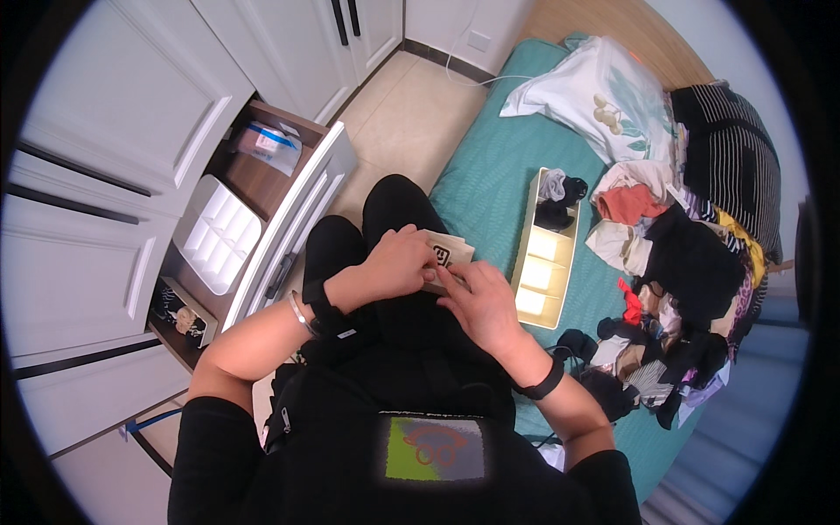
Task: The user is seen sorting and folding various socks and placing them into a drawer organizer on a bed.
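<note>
Above my lap, my left hand (398,262) and my right hand (482,303) both hold a small beige folded item (459,248), seemingly cloth, with a black printed figure on it. My left fingers press on its near left side. At its lower right edge the fingertips of my right hand meet it, and part of the item is hidden beneath them. To the right, on the bed, lies a long cream divided organizer box (523,289). Rolled black and grey socks or small garments (554,197) fill its far compartments.
A teal-covered bed (472,177) bears a heap of mixed clothes (695,269), a white leaf-print pillow (590,98) and a black striped cushion (728,157). At left, an open drawer (328,177) holds a white divided tray (220,236), a plastic packet (269,144) and a filled box (187,315).
</note>
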`<state>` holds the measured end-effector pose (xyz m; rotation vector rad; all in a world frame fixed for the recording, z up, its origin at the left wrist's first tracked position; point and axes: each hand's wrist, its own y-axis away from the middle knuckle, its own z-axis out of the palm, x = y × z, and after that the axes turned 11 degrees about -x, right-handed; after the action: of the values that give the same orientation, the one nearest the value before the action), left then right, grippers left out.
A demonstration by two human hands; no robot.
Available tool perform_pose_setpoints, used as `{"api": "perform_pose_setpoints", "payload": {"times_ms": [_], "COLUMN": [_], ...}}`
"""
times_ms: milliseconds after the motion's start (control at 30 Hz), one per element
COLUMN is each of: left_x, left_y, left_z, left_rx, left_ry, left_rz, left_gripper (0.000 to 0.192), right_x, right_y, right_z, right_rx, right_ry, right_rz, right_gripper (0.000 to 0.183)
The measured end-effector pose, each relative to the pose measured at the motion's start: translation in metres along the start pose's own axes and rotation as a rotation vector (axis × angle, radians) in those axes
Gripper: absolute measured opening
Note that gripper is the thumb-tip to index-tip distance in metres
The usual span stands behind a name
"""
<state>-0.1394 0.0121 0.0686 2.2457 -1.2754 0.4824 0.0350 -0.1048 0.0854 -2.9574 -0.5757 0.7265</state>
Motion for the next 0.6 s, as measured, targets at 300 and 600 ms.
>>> {"api": "perform_pose_setpoints", "payload": {"times_ms": [300,600], "left_x": [-0.002,-0.006], "left_y": [0.010,0.015], "left_z": [-0.012,-0.001], "left_rx": [0.170,0.229], "left_ry": [0.177,0.008], "left_rz": [0.122,0.484], "left_gripper": [0.035,0.036], "right_x": [0.032,0.030], "right_y": [-0.002,-0.006], "right_z": [0.012,-0.003], "right_rx": [0.001,-0.125], "right_ry": [-0.198,-0.470], "right_rz": [0.019,0.208], "right_gripper": [0.044,0.036]}}
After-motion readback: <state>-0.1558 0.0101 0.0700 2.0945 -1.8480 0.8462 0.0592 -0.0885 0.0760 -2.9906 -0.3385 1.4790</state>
